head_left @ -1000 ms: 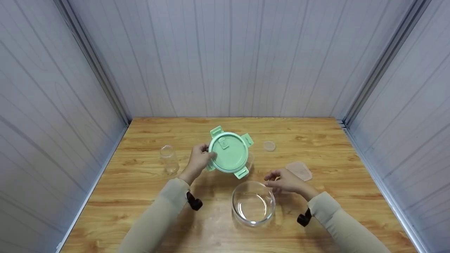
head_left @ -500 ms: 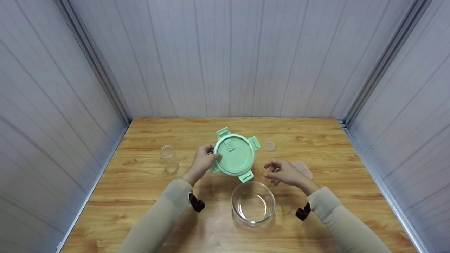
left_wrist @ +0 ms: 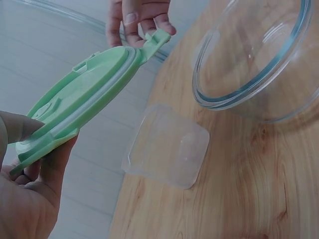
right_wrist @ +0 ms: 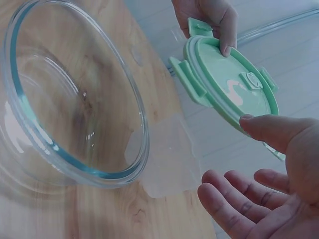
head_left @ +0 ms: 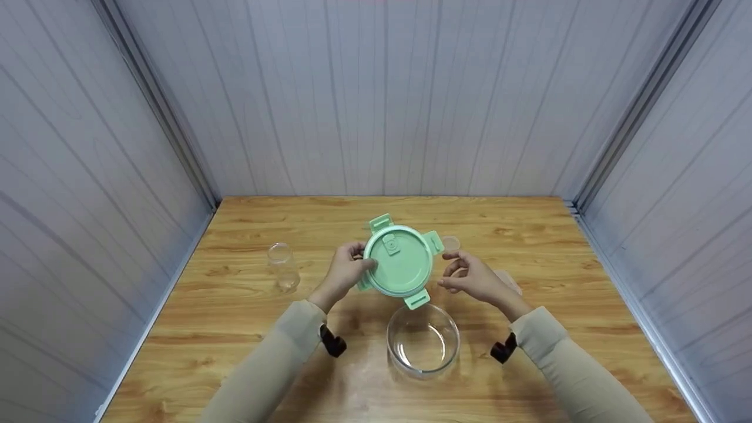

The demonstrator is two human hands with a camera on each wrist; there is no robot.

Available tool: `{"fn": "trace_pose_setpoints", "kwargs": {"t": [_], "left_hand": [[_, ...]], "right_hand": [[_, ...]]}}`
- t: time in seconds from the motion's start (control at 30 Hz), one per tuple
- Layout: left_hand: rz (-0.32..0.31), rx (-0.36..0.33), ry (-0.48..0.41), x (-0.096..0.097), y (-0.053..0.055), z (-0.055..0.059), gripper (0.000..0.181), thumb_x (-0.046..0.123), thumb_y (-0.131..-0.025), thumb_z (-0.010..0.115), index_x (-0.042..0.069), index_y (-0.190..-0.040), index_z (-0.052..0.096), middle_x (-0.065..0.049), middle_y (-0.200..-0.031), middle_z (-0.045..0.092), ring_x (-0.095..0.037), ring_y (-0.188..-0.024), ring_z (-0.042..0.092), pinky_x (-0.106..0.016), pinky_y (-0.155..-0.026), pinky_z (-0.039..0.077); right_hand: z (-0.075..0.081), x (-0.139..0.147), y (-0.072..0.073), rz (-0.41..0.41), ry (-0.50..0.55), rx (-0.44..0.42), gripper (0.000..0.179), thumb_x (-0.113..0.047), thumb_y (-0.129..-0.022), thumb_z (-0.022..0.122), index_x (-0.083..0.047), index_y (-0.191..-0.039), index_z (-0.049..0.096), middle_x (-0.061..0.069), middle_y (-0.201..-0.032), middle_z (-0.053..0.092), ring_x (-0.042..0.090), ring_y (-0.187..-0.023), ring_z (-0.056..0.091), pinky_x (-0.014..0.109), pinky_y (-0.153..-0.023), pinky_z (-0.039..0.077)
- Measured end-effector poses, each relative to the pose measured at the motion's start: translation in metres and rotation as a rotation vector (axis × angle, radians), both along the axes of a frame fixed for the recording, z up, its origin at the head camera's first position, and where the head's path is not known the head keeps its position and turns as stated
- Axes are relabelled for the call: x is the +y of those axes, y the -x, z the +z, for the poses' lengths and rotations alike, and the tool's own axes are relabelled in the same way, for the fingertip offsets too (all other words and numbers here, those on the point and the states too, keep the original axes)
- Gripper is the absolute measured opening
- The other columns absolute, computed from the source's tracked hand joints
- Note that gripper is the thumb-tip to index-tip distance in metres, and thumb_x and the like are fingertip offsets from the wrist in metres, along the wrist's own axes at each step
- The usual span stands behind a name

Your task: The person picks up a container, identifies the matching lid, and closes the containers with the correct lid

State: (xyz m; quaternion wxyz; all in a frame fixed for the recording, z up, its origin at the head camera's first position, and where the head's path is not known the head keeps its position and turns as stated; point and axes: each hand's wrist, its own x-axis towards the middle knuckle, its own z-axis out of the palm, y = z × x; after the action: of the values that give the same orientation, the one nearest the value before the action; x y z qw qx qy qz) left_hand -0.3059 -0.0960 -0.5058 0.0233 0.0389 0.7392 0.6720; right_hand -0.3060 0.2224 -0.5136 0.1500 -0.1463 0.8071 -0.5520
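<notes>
Pale panelled walls (head_left: 382, 100) are set around the wood-grain worktop (head_left: 176, 352). Above it, beyond the glass bowl (head_left: 423, 346), the green lid (head_left: 403, 267) is held tilted, its edge pinched by the left hand (head_left: 344, 270); the right hand (head_left: 477, 281) is relaxed, nothing gripped, just beside the opposite edge. For steady control, that free edge is best supported before the lid is turned, with its flaps (head_left: 418, 299) kept folded outward.

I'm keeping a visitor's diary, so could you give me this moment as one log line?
left hand: holds lid; right hand: empty, beside lid; bowl: on table, uncovered; jar: on table
</notes>
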Motion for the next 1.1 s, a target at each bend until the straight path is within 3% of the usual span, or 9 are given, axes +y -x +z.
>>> {"fn": "trace_pose_setpoints", "kwargs": {"t": [0.3, 0.57, 0.87, 1.1], "left_hand": [[-0.045, 0.034, 0.008, 0.005, -0.004, 0.002, 0.022, -0.009, -0.090, 0.065, -0.009, -0.112, 0.068, -0.013, -0.103, 0.066, -0.019, -0.088, 0.066, -0.026, -0.072, 0.062], [-0.060, 0.066, 0.045, 0.010, -0.007, 0.000, 0.021, -0.010, -0.088, 0.068, -0.009, -0.109, 0.067, -0.012, -0.100, 0.066, -0.019, -0.088, 0.066, -0.028, -0.075, 0.063], [-0.092, 0.103, 0.068, 0.014, -0.008, 0.002, 0.019, -0.009, -0.092, 0.068, -0.009, -0.111, 0.068, -0.014, -0.103, 0.067, -0.019, -0.089, 0.067, -0.027, -0.075, 0.062], [-0.129, 0.178, 0.092, 0.017, -0.010, 0.001, 0.018, -0.009, -0.093, 0.067, -0.009, -0.111, 0.067, -0.015, -0.103, 0.066, -0.021, -0.092, 0.063, -0.027, -0.072, 0.060]], "right_hand": [[0.010, -0.004, 0.002, -0.013, 0.038, 0.035, 0.062, -0.009, -0.098, 0.080, 0.010, -0.144, 0.045, 0.019, -0.117, 0.063, 0.017, -0.093, 0.072, 0.028, -0.079, 0.065], [0.016, -0.008, 0.005, -0.006, 0.049, 0.099, 0.068, -0.005, -0.097, 0.080, 0.007, -0.153, 0.044, 0.026, -0.124, 0.066, 0.017, -0.094, 0.072, 0.029, -0.082, 0.064], [0.018, -0.012, 0.010, -0.024, 0.089, 0.109, 0.058, 0.003, -0.096, 0.076, 0.013, -0.144, 0.047, 0.029, -0.122, 0.069, 0.012, -0.091, 0.073, 0.027, -0.077, 0.064], [0.021, -0.013, 0.010, 0.004, 0.087, 0.147, 0.049, 0.005, -0.097, 0.074, 0.013, -0.140, 0.052, 0.028, -0.110, 0.072, 0.016, -0.085, 0.073, 0.029, -0.074, 0.067]]}}
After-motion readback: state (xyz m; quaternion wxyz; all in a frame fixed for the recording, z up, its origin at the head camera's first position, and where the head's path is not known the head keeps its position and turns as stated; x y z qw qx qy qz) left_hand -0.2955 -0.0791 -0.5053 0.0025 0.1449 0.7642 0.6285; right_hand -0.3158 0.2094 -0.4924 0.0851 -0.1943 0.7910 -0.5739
